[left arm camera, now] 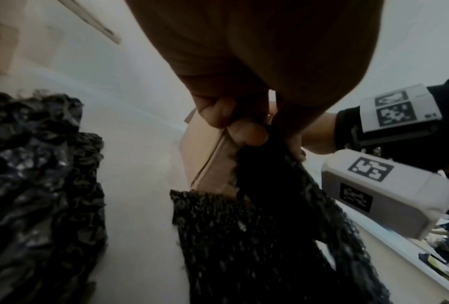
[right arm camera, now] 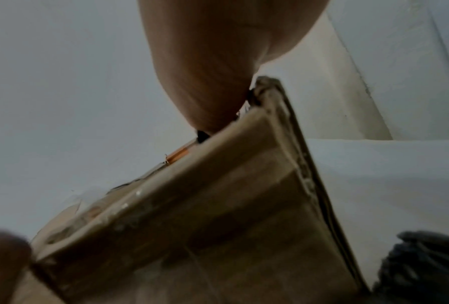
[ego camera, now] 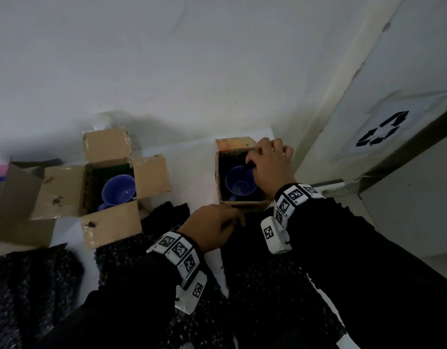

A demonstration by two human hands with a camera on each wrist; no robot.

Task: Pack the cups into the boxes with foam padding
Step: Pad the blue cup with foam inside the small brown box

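Two cardboard boxes stand on the white surface. The left box [ego camera: 59, 195] has its flaps spread and holds a blue cup [ego camera: 118, 190]. The smaller right box [ego camera: 242, 202], lined with black foam [ego camera: 223, 167], holds a second blue cup [ego camera: 240, 183]. My right hand [ego camera: 257, 157] curls over that box's far right corner, its thumb pinching the foam lining against the wall; the right wrist view shows a finger [right arm camera: 205, 86] at the box's rim [right arm camera: 218, 205]. Just in front of that box my left hand [ego camera: 236, 219] pinches the edge of a black foam sheet [left arm camera: 257, 226].
More black foam sheets [ego camera: 28, 285] lie across the near side of the surface. A white wall [ego camera: 167, 59] rises right behind the boxes. A white bin with a recycling sign [ego camera: 383, 129] stands at the right, with a white cable [ego camera: 343, 185] beside it.
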